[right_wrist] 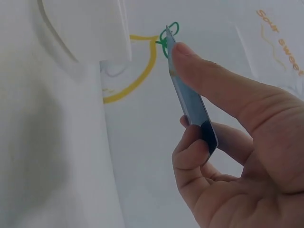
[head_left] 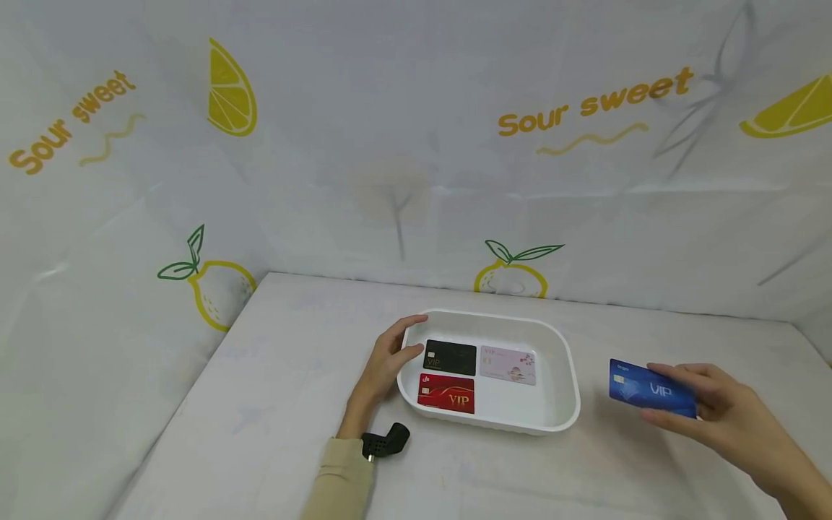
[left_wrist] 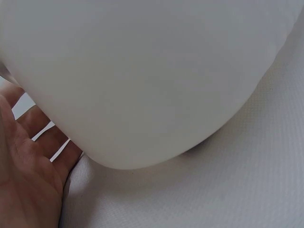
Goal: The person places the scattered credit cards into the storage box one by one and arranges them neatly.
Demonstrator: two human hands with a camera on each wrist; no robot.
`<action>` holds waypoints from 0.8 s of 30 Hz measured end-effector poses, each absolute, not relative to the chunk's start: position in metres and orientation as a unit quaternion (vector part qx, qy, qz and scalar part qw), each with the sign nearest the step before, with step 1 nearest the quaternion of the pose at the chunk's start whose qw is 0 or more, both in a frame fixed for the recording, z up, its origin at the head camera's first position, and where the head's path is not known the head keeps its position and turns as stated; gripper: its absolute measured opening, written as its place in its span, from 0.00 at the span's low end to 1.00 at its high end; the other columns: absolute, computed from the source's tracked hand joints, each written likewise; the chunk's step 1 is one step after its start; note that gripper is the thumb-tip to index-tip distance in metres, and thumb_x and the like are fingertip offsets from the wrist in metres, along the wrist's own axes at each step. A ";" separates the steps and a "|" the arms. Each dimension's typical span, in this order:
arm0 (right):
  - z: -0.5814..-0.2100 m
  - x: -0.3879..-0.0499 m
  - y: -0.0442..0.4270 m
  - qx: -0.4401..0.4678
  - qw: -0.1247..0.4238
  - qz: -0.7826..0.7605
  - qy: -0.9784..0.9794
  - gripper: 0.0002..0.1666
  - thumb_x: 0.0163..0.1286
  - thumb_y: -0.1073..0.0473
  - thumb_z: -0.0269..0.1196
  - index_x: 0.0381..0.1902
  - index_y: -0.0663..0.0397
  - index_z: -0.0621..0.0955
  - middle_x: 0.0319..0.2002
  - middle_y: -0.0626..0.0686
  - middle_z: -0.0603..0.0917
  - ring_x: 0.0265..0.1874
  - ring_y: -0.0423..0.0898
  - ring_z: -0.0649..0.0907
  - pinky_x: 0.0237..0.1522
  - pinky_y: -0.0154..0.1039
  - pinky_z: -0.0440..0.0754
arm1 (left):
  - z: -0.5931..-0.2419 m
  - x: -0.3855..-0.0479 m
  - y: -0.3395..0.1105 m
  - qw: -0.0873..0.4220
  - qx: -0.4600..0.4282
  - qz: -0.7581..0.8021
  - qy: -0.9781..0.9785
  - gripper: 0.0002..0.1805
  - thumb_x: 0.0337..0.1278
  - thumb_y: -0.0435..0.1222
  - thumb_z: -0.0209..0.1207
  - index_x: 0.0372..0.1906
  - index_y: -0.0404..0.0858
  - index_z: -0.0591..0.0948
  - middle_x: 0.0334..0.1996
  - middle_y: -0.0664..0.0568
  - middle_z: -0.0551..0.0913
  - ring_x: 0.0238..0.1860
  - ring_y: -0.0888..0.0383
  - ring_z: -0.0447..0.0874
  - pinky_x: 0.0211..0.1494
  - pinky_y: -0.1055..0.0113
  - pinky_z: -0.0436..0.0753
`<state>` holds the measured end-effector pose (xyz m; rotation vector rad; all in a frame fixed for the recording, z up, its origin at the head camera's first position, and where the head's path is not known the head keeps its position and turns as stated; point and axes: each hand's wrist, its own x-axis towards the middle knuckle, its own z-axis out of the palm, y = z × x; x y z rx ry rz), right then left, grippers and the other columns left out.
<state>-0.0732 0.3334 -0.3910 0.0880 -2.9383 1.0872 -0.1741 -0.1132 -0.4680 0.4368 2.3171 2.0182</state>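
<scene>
A white tray (head_left: 520, 426) stands on the table, with a black card (head_left: 450, 358), a pink card (head_left: 508, 366) and a red card (head_left: 446, 393) lying flat in it. At its left end my left hand (head_left: 383, 365) holds the rim, thumb over the edge. In the left wrist view its fingers lie along the outside of the tray wall. To the right of the tray, my right hand (head_left: 721, 404) pinches a blue VIP card (head_left: 650, 390) between thumb and fingers, above the table. The right wrist view shows this card (right_wrist: 192, 102) nearly edge-on.
A white cloth covers the table (head_left: 260, 433). Behind it hangs a white backdrop (head_left: 325, 144) printed with lemons and lettering. A black wrist device (head_left: 386, 439) sits at the left sleeve (head_left: 341, 477).
</scene>
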 end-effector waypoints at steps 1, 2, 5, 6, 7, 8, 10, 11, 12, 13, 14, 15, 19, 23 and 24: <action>-0.390 -0.073 0.331 0.029 0.005 0.349 -0.937 0.38 0.62 0.58 0.75 0.68 0.60 0.77 0.53 0.46 0.75 0.42 0.14 0.68 0.35 0.16 0.78 | -0.468 -0.174 -0.113 0.019 0.141 0.649 0.747 0.27 0.65 0.32 0.54 0.69 0.39 0.75 0.73 0.45 0.73 0.77 0.46 0.67 0.82 0.47 0.63; -0.390 -0.074 0.328 0.030 0.006 0.353 -0.935 0.37 0.62 0.58 0.75 0.68 0.59 0.77 0.52 0.42 0.75 0.42 0.14 0.69 0.35 0.16 0.78 | -0.468 -0.174 -0.113 0.018 0.140 0.649 0.748 0.27 0.64 0.32 0.54 0.69 0.40 0.75 0.73 0.46 0.73 0.77 0.47 0.67 0.82 0.47 0.63; -0.388 -0.075 0.319 0.038 0.010 0.372 -0.927 0.36 0.62 0.60 0.75 0.67 0.59 0.78 0.50 0.34 0.74 0.43 0.16 0.72 0.37 0.14 0.78 | -0.468 -0.174 -0.113 0.019 0.140 0.649 0.748 0.27 0.64 0.32 0.54 0.69 0.40 0.75 0.73 0.46 0.73 0.78 0.47 0.66 0.83 0.47 0.62; -0.388 -0.076 0.316 0.040 0.011 0.378 -0.925 0.36 0.61 0.60 0.75 0.67 0.58 0.78 0.49 0.32 0.74 0.43 0.16 0.72 0.38 0.14 0.78 | -0.468 -0.174 -0.113 0.019 0.140 0.649 0.748 0.27 0.64 0.32 0.54 0.69 0.40 0.75 0.73 0.46 0.73 0.78 0.47 0.66 0.83 0.47 0.62; -0.388 -0.076 0.313 0.045 0.011 0.383 -0.923 0.35 0.61 0.61 0.75 0.67 0.58 0.78 0.50 0.31 0.74 0.43 0.17 0.73 0.39 0.13 0.78 | -0.469 -0.174 -0.113 0.019 0.140 0.649 0.748 0.27 0.64 0.31 0.54 0.69 0.40 0.75 0.73 0.46 0.73 0.78 0.48 0.66 0.83 0.47 0.62; -0.388 -0.078 0.310 0.048 0.012 0.390 -0.919 0.35 0.61 0.62 0.75 0.67 0.58 0.78 0.49 0.29 0.74 0.44 0.17 0.74 0.39 0.13 0.78 | -0.469 -0.174 -0.113 0.020 0.140 0.649 0.747 0.27 0.64 0.31 0.54 0.69 0.40 0.76 0.73 0.46 0.73 0.78 0.48 0.66 0.83 0.47 0.62; -0.387 -0.080 0.304 0.053 0.014 0.401 -0.914 0.35 0.61 0.62 0.75 0.66 0.59 0.78 0.49 0.27 0.74 0.44 0.19 0.75 0.40 0.14 0.78 | -0.469 -0.174 -0.113 0.019 0.139 0.650 0.747 0.27 0.64 0.31 0.54 0.69 0.40 0.76 0.73 0.46 0.73 0.78 0.48 0.66 0.83 0.47 0.62; -0.386 -0.082 0.300 0.055 0.015 0.404 -0.913 0.35 0.61 0.62 0.75 0.66 0.58 0.78 0.49 0.26 0.74 0.44 0.19 0.76 0.40 0.14 0.79 | -0.468 -0.174 -0.113 0.019 0.139 0.649 0.747 0.27 0.64 0.31 0.54 0.69 0.40 0.76 0.73 0.46 0.73 0.78 0.48 0.66 0.83 0.47 0.62; -0.386 -0.083 0.297 0.056 0.014 0.408 -0.911 0.35 0.61 0.61 0.75 0.66 0.58 0.78 0.49 0.27 0.74 0.44 0.20 0.76 0.41 0.15 0.79 | -0.468 -0.174 -0.113 0.019 0.138 0.650 0.747 0.27 0.64 0.31 0.54 0.69 0.41 0.76 0.73 0.46 0.73 0.78 0.48 0.66 0.83 0.47 0.62; -0.384 -0.084 0.293 0.058 0.010 0.412 -0.909 0.35 0.61 0.61 0.75 0.67 0.58 0.78 0.49 0.27 0.74 0.45 0.20 0.77 0.41 0.15 0.80 | -0.468 -0.174 -0.113 0.018 0.138 0.650 0.747 0.27 0.64 0.31 0.54 0.69 0.41 0.76 0.73 0.46 0.73 0.78 0.48 0.66 0.83 0.47 0.62; -0.383 -0.085 0.289 0.060 0.009 0.418 -0.906 0.35 0.62 0.61 0.75 0.67 0.58 0.78 0.50 0.28 0.75 0.45 0.21 0.77 0.41 0.16 0.80 | -0.468 -0.174 -0.113 0.017 0.138 0.650 0.747 0.27 0.64 0.31 0.54 0.69 0.41 0.76 0.73 0.46 0.73 0.78 0.48 0.66 0.83 0.47 0.62; -0.382 -0.086 0.284 0.063 0.007 0.423 -0.904 0.35 0.62 0.61 0.75 0.67 0.58 0.78 0.50 0.30 0.75 0.46 0.21 0.78 0.42 0.17 0.81 | -0.468 -0.174 -0.113 0.017 0.138 0.650 0.747 0.27 0.64 0.32 0.54 0.69 0.41 0.76 0.73 0.46 0.73 0.78 0.48 0.66 0.83 0.47 0.62; -0.377 -0.090 0.266 0.070 -0.003 0.438 -0.896 0.35 0.62 0.59 0.74 0.67 0.57 0.78 0.52 0.36 0.76 0.47 0.22 0.79 0.44 0.18 0.82 | -0.468 -0.174 -0.113 0.016 0.139 0.650 0.747 0.27 0.64 0.31 0.54 0.69 0.41 0.76 0.73 0.46 0.73 0.78 0.47 0.65 0.83 0.47 0.62; -0.375 -0.093 0.247 0.072 -0.023 0.454 -0.888 0.36 0.63 0.57 0.74 0.68 0.56 0.77 0.57 0.48 0.75 0.48 0.23 0.79 0.45 0.18 0.82 | -0.468 -0.174 -0.113 0.015 0.140 0.650 0.746 0.27 0.64 0.31 0.54 0.69 0.40 0.76 0.73 0.46 0.73 0.79 0.48 0.64 0.83 0.47 0.61; -0.375 -0.094 0.243 0.073 -0.028 0.461 -0.884 0.36 0.63 0.57 0.74 0.68 0.57 0.77 0.58 0.51 0.74 0.48 0.23 0.79 0.46 0.17 0.81 | -0.468 -0.174 -0.113 0.015 0.141 0.651 0.746 0.27 0.64 0.31 0.54 0.69 0.40 0.76 0.73 0.46 0.73 0.79 0.48 0.64 0.83 0.47 0.60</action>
